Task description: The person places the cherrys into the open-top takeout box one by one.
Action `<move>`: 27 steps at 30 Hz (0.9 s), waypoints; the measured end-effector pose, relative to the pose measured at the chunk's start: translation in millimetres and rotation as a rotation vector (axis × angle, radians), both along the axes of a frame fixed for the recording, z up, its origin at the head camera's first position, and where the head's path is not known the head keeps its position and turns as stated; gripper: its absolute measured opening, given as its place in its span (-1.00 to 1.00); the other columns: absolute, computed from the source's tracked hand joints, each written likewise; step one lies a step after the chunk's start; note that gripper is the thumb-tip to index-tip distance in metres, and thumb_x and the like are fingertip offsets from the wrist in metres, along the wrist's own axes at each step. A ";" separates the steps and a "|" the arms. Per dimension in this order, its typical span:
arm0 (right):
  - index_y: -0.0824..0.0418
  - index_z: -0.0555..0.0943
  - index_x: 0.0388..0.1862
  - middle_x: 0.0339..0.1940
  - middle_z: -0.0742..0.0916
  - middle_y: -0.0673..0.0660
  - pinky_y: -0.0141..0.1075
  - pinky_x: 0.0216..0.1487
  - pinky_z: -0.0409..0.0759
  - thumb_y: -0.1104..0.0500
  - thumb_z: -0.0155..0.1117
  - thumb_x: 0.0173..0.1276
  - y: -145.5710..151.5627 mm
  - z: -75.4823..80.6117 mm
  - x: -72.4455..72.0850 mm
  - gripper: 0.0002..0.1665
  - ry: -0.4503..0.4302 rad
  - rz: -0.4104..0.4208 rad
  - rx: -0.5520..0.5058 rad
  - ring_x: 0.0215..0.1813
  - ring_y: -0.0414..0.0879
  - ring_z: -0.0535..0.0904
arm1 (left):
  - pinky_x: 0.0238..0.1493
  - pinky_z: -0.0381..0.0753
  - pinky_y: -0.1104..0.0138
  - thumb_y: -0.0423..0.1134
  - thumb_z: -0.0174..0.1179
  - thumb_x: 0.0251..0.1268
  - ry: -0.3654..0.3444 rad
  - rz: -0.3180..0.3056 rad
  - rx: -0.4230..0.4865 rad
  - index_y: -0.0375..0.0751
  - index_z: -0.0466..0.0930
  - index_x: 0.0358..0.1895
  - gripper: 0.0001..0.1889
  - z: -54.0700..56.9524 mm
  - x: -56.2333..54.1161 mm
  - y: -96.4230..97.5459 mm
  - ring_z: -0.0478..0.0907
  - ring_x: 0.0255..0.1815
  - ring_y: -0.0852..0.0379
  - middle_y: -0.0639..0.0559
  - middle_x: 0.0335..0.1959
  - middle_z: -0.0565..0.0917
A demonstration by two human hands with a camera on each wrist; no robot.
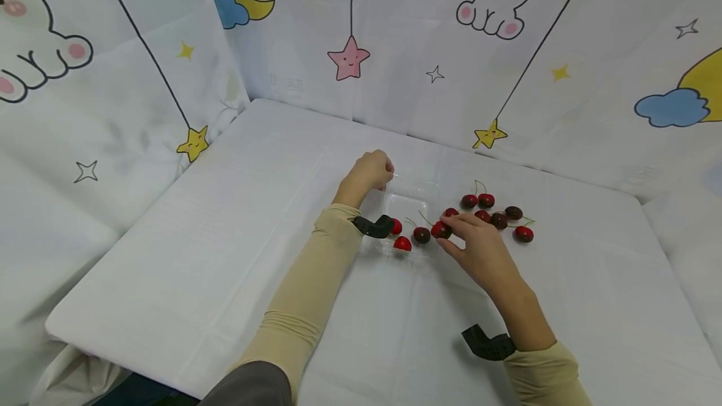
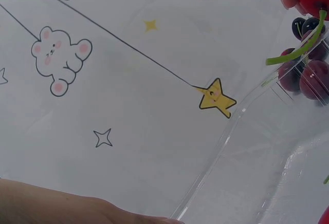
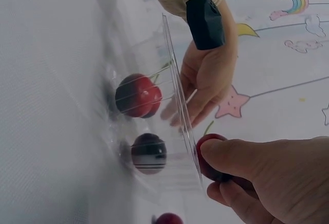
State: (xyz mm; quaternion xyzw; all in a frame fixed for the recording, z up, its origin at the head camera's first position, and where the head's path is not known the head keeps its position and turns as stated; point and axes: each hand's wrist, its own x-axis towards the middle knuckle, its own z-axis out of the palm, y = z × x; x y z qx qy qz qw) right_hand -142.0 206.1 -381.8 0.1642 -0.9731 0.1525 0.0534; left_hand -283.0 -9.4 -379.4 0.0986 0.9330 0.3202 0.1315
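Note:
A clear plastic container (image 1: 408, 205) stands on the white table. My left hand (image 1: 371, 171) grips its far left side, with the fingertips at the rim in the right wrist view. Inside lie red cherries (image 3: 136, 95) with green stems and a dark cherry (image 3: 149, 153), seen through the clear wall. Between thumb and fingers, my right hand (image 1: 479, 246) pinches a red cherry (image 3: 208, 157) by its body, its stem pointing up. That cherry is right at the container's near right rim. Beyond the right hand, several loose cherries (image 1: 524, 234) lie on the table.
The white-covered table (image 1: 225, 205) reaches back to a white cloth backdrop (image 1: 395, 99) printed with stars, moons and bears. Two stemmed cherries (image 1: 477, 201) lie at the back of the loose group. Black wrist cameras (image 1: 489, 343) sit on both forearms.

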 end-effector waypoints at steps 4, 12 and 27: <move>0.26 0.59 0.13 0.00 0.67 0.23 -0.03 -0.04 0.62 0.14 0.41 0.19 -3.4 -1.3 0.2 -0.48 -0.011 0.005 0.008 -0.04 0.09 0.63 | -0.18 0.58 0.33 -0.26 0.05 0.38 0.000 -0.001 -0.008 -0.21 0.61 0.07 -0.72 -0.5 -0.6 -0.1 0.65 -0.30 0.14 -0.06 -0.03 0.67; 0.27 0.60 0.11 -0.01 0.67 0.23 -0.04 -0.03 0.62 0.17 0.44 0.16 -8.9 -4.6 1.2 -0.49 0.026 0.013 0.022 -0.04 0.10 0.63 | -0.21 0.58 0.35 -0.25 0.05 0.39 -0.025 0.003 -0.002 -0.19 0.60 0.08 -0.71 -1.0 -2.2 -0.2 0.64 -0.32 0.16 -0.05 -0.02 0.66; 0.30 0.63 0.05 -0.06 0.67 0.22 -0.10 -0.06 0.63 0.25 0.48 0.07 -18.2 -6.9 3.7 -0.49 0.090 0.078 0.068 -0.08 0.06 0.64 | -0.22 0.57 0.36 -0.25 0.04 0.40 -0.033 0.001 0.010 -0.18 0.60 0.09 -0.71 -0.6 -2.4 -1.8 0.63 -0.35 0.18 -0.03 -0.04 0.67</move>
